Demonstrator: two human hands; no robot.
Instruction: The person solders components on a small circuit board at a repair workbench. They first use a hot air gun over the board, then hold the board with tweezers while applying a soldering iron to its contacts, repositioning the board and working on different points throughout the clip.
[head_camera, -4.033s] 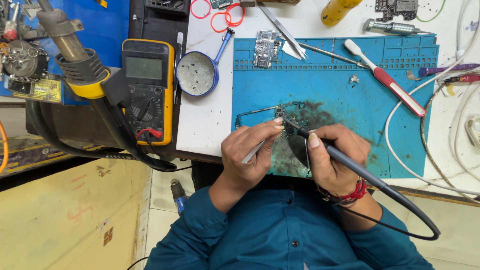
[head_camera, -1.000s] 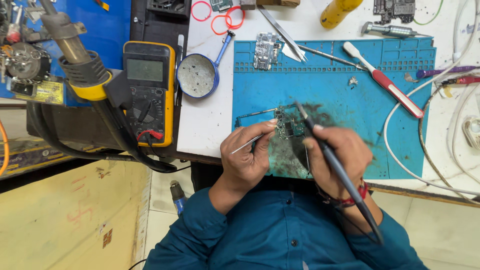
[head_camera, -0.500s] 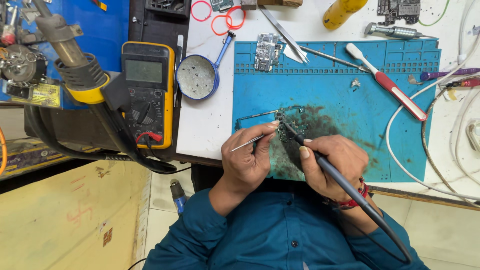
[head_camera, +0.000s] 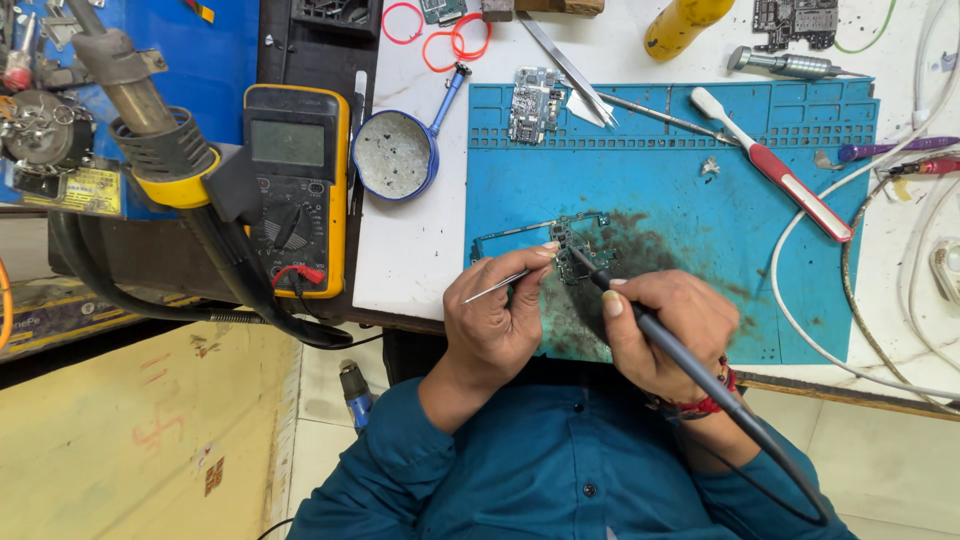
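yellow multimeter (head_camera: 298, 190) beside blue mat (head_camera: 700, 200)

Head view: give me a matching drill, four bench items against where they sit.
Items:
1. multimeter
2. soldering iron
3. toothbrush
4. rubber bands

Places:
A. in the right hand
B. top edge of the white table
C. left of the small round pan
D. lying on the blue mat

Pairs: 1-C, 2-A, 3-D, 4-B
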